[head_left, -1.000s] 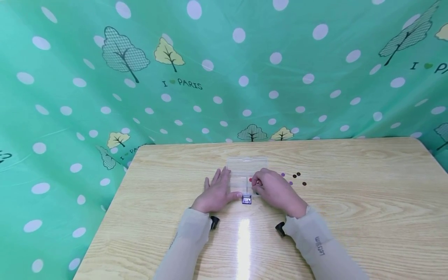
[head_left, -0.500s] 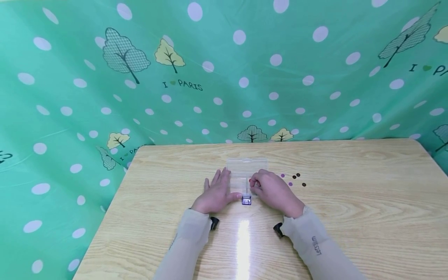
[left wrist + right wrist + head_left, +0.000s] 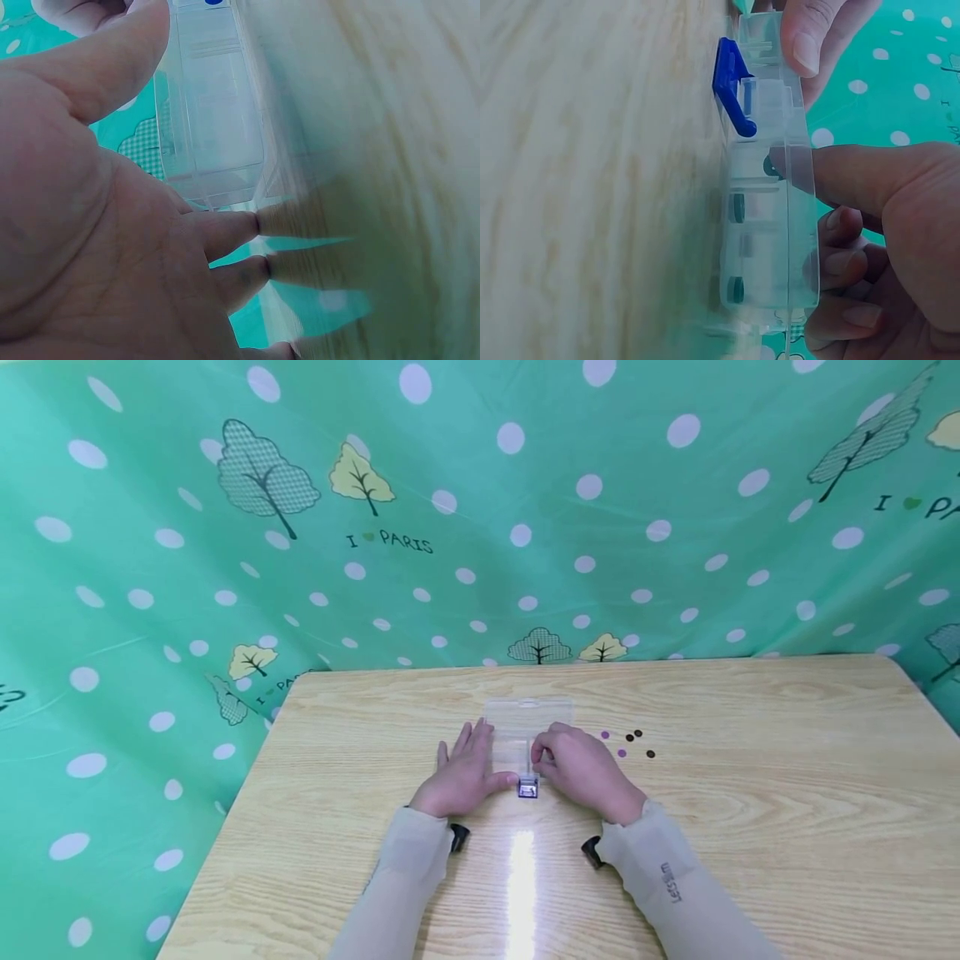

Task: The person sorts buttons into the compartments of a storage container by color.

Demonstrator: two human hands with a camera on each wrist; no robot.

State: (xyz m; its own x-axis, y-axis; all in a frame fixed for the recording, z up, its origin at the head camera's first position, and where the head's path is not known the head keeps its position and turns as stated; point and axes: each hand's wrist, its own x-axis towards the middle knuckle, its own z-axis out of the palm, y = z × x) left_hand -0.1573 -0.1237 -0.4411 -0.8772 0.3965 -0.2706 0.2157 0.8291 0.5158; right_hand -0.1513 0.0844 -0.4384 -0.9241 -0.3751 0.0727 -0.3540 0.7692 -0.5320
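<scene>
A clear plastic compartment box lies with its transparent lid raised back and a blue latch at the front. My left hand is spread flat at the box's left side, thumb near the latch. Over the right compartments, my right hand has curled fingers. In the right wrist view, the thumb tip meets a small dark button seen through the wall; fingers partly hide it. Another dark button and a further dark button stand out inside the box.
On the wooden table, right of the box, lie a purple button, a second purple button, and dark brown buttons, one nearest the front. A green dotted curtain hangs behind the table.
My right hand has shifted slightly left over the box, and the red spot by its fingertips is now out of sight. My left hand has stayed in place.
</scene>
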